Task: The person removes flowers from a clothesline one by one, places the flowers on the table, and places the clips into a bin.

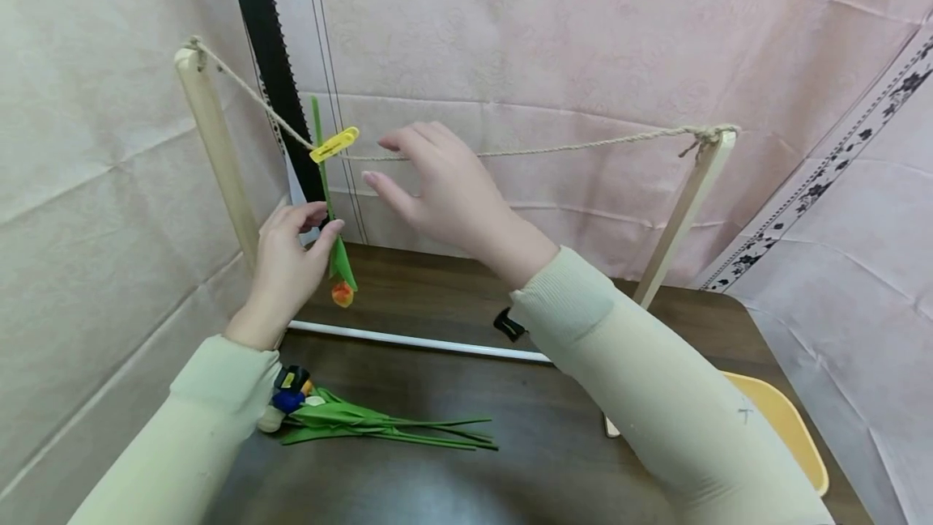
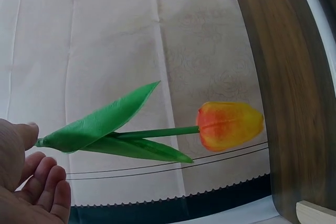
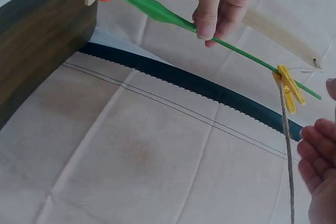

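An orange-yellow artificial tulip point(image 2: 231, 126) hangs head down, its green stem point(image 3: 244, 53) clamped by a yellow clothespin point(image 1: 334, 144) on a twine line point(image 1: 583, 146). In the right wrist view, my left hand point(image 1: 287, 262) pinches the stem just above the leaves, thumb across it. Below that grip, the leaves point(image 2: 105, 121) and bloom hang free. My right hand point(image 1: 455, 189) is held by the line, right of the clothespin, with thumb and fingers apart and nothing between them.
Wooden posts point(image 1: 219, 152) at left and right hold up the twine. More artificial flowers with green stems point(image 1: 379, 425) lie on the dark wooden table point(image 1: 408, 492). A white rod point(image 1: 423, 341) crosses the table; a yellow basin point(image 1: 787, 428) is at right, partly behind my sleeve.
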The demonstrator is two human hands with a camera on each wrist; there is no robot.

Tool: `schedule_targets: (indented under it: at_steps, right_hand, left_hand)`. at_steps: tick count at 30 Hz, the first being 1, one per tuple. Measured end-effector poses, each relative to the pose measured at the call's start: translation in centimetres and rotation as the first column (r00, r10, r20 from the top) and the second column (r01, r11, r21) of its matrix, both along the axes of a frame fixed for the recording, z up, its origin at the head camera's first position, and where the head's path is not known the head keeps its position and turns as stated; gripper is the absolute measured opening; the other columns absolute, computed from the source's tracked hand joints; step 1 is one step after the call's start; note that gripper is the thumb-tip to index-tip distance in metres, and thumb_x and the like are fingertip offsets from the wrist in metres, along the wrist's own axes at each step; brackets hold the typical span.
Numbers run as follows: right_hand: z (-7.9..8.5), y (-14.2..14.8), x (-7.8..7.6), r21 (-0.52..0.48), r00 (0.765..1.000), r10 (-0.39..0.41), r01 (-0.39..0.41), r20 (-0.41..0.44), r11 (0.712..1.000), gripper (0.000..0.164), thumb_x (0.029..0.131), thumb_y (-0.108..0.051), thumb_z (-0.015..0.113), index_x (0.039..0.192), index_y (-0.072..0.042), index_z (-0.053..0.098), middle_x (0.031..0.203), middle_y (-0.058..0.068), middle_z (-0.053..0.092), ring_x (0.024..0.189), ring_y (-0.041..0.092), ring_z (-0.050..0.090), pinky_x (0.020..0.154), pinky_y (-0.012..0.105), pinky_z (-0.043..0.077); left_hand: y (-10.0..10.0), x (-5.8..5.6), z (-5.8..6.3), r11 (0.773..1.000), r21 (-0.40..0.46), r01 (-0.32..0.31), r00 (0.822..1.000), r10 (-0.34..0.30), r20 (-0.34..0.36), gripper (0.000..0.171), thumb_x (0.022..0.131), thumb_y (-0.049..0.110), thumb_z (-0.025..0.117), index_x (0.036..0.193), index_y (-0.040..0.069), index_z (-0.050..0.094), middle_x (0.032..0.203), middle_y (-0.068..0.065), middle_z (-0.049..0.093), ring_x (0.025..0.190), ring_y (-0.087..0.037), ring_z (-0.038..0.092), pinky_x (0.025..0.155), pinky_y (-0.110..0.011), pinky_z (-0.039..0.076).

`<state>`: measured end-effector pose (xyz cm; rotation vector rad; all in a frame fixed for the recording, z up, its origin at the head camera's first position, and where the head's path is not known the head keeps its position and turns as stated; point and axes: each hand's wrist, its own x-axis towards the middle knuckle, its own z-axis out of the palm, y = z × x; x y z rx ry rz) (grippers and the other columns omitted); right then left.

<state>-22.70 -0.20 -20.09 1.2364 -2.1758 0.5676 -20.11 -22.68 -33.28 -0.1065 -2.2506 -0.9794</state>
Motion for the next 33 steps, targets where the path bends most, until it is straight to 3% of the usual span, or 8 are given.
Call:
schedule_targets:
  at_steps: [3,6,11,21,26,33]
  right_hand:
    - [0.6,-1.3,-0.3,0.094,0.992,-0.110,0.104,0.058,0.990,0.047,0.097,-0.042,0.056,0.128,-0.007,0.058,0.124,0.004,0.060,0.115,0.017,0.052,0.100,0.025,0.037]
    - [0.9,-2.7,-0.5,0.206,0.968,-0.222,0.196,0.112,0.959,0.052,0.099,-0.046,0.049,0.135,-0.009,0.052,0.131,0.003,0.056,0.120,0.016,0.048,0.103,0.025,0.035]
    - [0.8,-3.9,-0.9,0.261,0.946,-0.306,0.269,0.112,0.927,0.051,0.102,-0.045,0.041,0.138,-0.010,0.049,0.132,0.003,0.054,0.121,0.016,0.047,0.104,0.024,0.033]
    - [0.9,-5.4,-1.2,0.176,0.967,-0.237,0.218,0.097,0.960,0.034,0.104,-0.034,0.040,0.121,-0.012,0.060,0.109,-0.002,0.061,0.103,0.015,0.053,0.093,0.023,0.037]
    - [1.0,-5.6,-0.9,0.119,0.980,-0.178,0.168,0.086,0.979,0.028,0.103,-0.032,0.044,0.109,-0.012,0.063,0.099,-0.003,0.061,0.093,0.014,0.054,0.085,0.022,0.039]
    - [1.0,-5.3,-0.7,0.021,0.994,-0.081,0.080,0.076,0.997,0.017,0.100,-0.025,0.054,0.099,-0.011,0.064,0.090,-0.003,0.062,0.085,0.013,0.051,0.077,0.022,0.039]
  left_hand:
    - [0.2,-0.1,-0.1,1.000,0.010,0.013,1.000,-0.013,0.022,0.035,0.095,0.024,0.063,0.118,-0.003,0.063,0.109,-0.016,0.061,0.100,-0.030,0.054,0.087,-0.047,0.045]
    - [0.3,-0.1,-0.1,0.999,0.025,0.021,0.999,-0.022,0.041,0.034,0.097,0.024,0.061,0.118,-0.003,0.062,0.110,-0.016,0.060,0.100,-0.030,0.055,0.087,-0.047,0.047]
    - [0.7,-0.4,0.0,0.999,0.035,0.033,0.999,-0.033,0.015,0.031,0.097,0.021,0.060,0.115,-0.004,0.064,0.107,-0.016,0.061,0.097,-0.029,0.057,0.084,-0.045,0.048]
    - [1.0,-0.2,0.3,0.999,0.033,0.031,0.997,-0.029,-0.073,0.023,0.098,0.019,0.058,0.111,0.001,0.067,0.096,-0.008,0.062,0.088,-0.019,0.058,0.069,-0.022,0.045]
    - [1.1,-0.1,0.3,0.999,0.035,0.032,0.995,-0.029,-0.098,0.022,0.098,0.016,0.058,0.110,0.000,0.067,0.094,-0.010,0.063,0.087,-0.021,0.059,0.069,-0.025,0.045]
    - [1.0,0.0,0.2,0.998,0.051,0.038,0.996,-0.034,-0.080,0.022,0.099,0.016,0.057,0.112,0.001,0.066,0.099,-0.009,0.064,0.088,-0.020,0.059,0.069,-0.022,0.046]
